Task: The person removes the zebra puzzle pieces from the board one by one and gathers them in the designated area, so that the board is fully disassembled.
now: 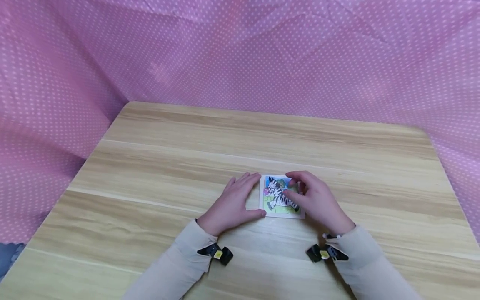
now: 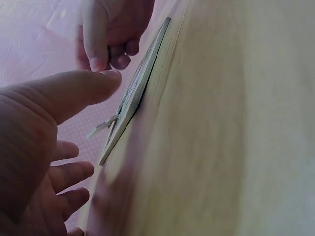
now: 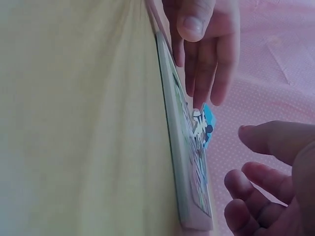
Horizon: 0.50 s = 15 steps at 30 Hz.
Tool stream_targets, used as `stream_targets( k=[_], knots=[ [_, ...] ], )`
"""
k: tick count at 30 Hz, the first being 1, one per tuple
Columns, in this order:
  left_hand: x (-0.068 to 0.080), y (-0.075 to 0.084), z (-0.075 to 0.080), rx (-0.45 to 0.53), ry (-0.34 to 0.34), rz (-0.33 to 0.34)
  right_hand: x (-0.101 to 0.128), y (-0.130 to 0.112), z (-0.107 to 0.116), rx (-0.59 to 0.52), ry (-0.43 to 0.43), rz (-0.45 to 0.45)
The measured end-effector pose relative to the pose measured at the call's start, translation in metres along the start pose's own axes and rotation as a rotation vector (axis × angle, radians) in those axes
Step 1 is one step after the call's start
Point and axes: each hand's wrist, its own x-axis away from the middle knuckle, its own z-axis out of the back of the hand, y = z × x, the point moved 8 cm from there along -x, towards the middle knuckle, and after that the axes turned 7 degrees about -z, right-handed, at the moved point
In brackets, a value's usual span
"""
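- The zebra puzzle (image 1: 281, 196) is laid flat on the table (image 1: 157, 158), near its front edge, between the two hands.
- One piece (image 3: 203, 127) is tilted up out of the puzzle, not yet seated.
- The puzzle's left edge is steadied by the left hand (image 1: 234, 204), fingers straight, nothing gripped.
- The right hand (image 1: 313, 200) is held over the puzzle, fingers loosely curled; whether the piece is pinched cannot be told.
- Judged step: fitting that piece; pressing it level is called for next.

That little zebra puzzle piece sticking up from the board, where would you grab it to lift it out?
Pinch the raised puzzle piece by its lifted free edge, coming from above the puzzle board. It stands tilted up off the flat picture, so only that upper edge offers room for fingers.
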Motion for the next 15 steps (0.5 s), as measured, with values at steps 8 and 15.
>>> stream_targets(
  k=[8, 15],
  knots=[
    [-0.007, -0.004, -0.002, -0.023, -0.029, -0.013, -0.016, -0.010, -0.009, 0.039, -0.035, 0.052],
    [-0.011, -0.006, -0.002, -0.045, -0.059, -0.025, -0.027, -0.016, -0.018, 0.061, -0.079, 0.057]
  ],
)
